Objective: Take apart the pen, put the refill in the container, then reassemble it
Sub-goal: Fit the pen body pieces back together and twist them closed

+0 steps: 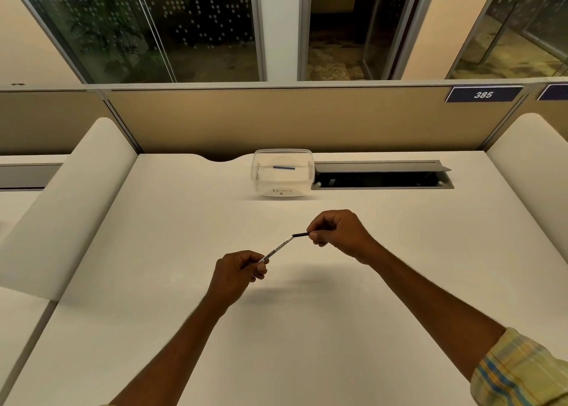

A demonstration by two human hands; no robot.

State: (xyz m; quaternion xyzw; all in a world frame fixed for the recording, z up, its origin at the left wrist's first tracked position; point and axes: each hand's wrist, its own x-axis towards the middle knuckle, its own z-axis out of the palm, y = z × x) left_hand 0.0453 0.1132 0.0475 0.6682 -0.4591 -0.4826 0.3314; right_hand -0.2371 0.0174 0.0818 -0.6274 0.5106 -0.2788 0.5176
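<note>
Above the middle of the white desk I hold a thin white pen barrel (pixel 278 249) with black print. My left hand (pixel 238 272) pinches its lower end. My right hand (pixel 335 232) pinches a short black piece (pixel 300 235) that meets the barrel's upper end at a slight angle; whether it is a cap or the refill I cannot tell. A clear plastic container (pixel 282 172) labelled in handwriting stands at the back of the desk. A blue refill-like stick (pixel 283 167) lies inside it.
An open grey cable tray (pixel 381 176) is set into the desk right of the container. Padded white dividers rise at the left (pixel 70 209) and right (pixel 531 172). A tan partition (pixel 276 119) closes the back edge.
</note>
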